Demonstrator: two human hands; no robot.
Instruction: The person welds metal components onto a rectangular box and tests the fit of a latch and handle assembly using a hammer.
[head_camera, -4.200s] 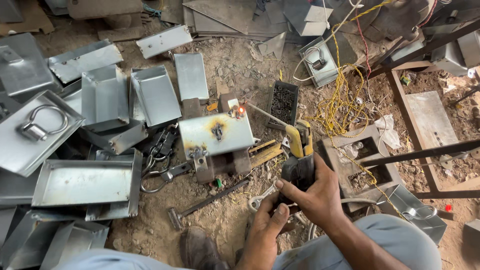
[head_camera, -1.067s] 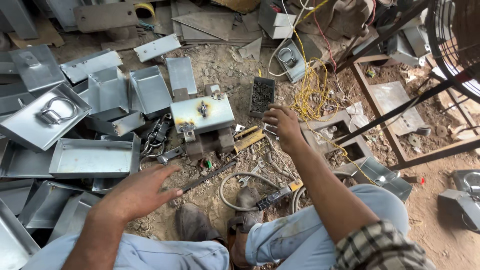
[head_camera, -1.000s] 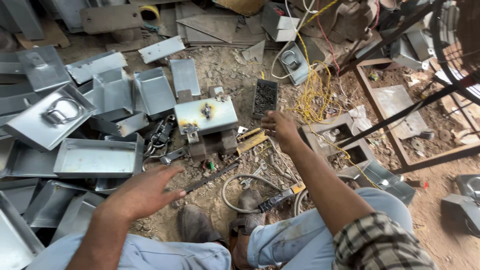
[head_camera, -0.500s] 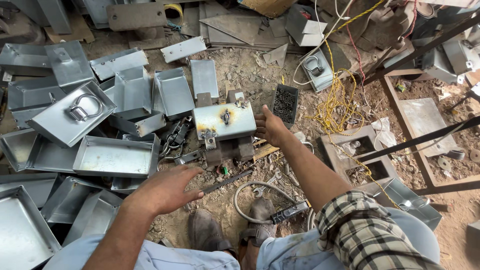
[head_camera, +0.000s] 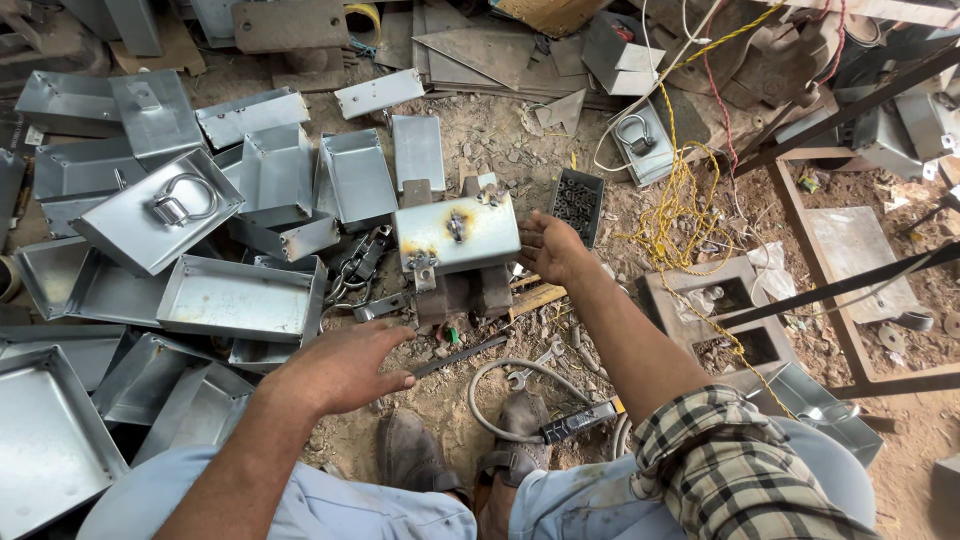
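Now my right hand (head_camera: 548, 248) reaches forward, fingers spread and holding nothing, just beside the right end of the small metal box (head_camera: 457, 232) with the scorched weld spot, which sits on a dark block on the dirt floor (head_camera: 500, 150). My left hand (head_camera: 340, 368) hovers lower left, palm down, fingers loosely apart, empty, well short of the box. Galvanised trays (head_camera: 235, 298) lie piled to its left; a wrench (head_camera: 530, 368) lies below.
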